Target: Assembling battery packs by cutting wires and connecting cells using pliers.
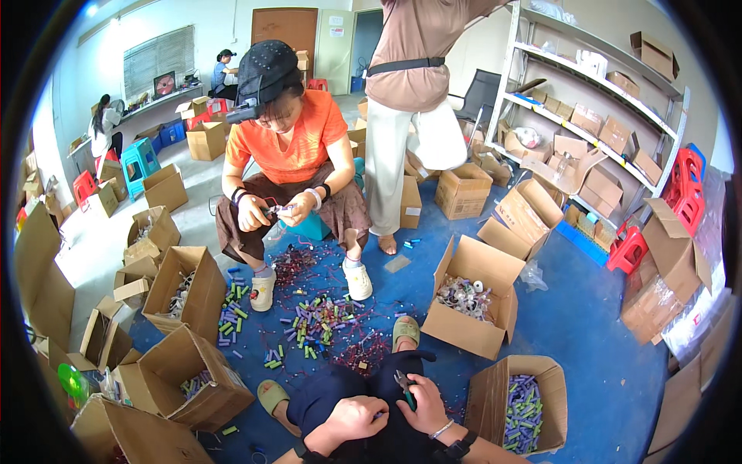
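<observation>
I see my right hand (421, 402) pinching green-handled pliers (404, 387), my left hand (357, 417) curled closed; open boxes (525, 402) stand close around.

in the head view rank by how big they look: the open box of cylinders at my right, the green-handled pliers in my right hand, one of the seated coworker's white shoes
1. Open cardboard box of cylinders, by far the largest.
2. White shoe.
3. Green-handled pliers in the right hand.
The shoe lies farther from the camera, so its lead over the pliers is only as seen.

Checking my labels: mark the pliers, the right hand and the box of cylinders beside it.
pliers (403, 384), head view, green handles.
right hand (423, 408), head view, back of hand.
box of cylinders (479, 398), head view, left cardboard wall.
</observation>
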`<control>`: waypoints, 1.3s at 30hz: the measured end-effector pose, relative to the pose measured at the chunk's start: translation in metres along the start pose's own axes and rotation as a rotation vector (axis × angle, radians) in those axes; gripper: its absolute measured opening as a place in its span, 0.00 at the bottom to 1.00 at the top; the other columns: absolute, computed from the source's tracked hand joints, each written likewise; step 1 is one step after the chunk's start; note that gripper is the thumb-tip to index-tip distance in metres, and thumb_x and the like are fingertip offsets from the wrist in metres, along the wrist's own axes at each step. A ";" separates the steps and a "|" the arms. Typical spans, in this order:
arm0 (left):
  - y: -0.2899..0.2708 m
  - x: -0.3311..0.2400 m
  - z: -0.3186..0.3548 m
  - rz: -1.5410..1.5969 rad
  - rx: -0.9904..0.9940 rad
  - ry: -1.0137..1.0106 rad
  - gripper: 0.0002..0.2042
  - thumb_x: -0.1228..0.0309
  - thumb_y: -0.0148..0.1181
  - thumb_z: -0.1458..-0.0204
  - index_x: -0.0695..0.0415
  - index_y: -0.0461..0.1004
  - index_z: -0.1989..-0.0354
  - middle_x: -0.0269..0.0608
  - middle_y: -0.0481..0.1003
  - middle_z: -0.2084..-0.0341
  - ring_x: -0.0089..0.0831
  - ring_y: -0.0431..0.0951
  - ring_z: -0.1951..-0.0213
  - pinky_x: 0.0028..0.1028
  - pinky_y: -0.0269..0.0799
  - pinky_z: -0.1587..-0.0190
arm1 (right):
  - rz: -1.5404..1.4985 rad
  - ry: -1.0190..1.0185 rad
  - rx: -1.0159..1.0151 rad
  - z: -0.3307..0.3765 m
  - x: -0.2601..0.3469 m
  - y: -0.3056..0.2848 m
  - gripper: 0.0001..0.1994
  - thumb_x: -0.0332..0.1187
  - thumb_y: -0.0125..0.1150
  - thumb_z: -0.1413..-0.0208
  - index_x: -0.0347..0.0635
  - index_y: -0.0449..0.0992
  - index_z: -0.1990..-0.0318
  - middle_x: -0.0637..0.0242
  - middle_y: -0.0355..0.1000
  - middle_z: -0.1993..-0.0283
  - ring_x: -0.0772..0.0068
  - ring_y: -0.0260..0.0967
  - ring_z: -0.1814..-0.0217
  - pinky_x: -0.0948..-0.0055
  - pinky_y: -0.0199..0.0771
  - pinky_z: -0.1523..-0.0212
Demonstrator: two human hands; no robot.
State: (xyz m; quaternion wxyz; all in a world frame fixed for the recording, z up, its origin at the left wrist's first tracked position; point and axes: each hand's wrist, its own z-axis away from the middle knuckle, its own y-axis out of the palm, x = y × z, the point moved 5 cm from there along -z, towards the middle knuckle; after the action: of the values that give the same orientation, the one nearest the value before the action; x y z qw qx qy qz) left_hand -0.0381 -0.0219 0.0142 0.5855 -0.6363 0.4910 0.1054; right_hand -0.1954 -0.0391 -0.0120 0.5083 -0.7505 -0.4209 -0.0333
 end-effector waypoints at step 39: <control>-0.007 -0.009 0.009 -0.193 -0.100 0.112 0.03 0.75 0.61 0.65 0.56 0.73 0.80 0.35 0.70 0.86 0.33 0.69 0.83 0.28 0.66 0.79 | -0.102 0.090 0.014 0.000 -0.003 -0.001 0.15 0.29 0.64 0.60 0.37 0.66 0.65 0.50 0.62 0.48 0.47 0.60 0.48 0.60 0.61 0.48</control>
State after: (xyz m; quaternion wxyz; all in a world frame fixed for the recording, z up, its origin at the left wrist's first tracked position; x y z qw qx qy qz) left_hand -0.0334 -0.0114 0.0227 0.5322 -0.7139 0.4535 0.0372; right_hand -0.1981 -0.0404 -0.0127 0.5295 -0.7223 -0.4357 -0.0901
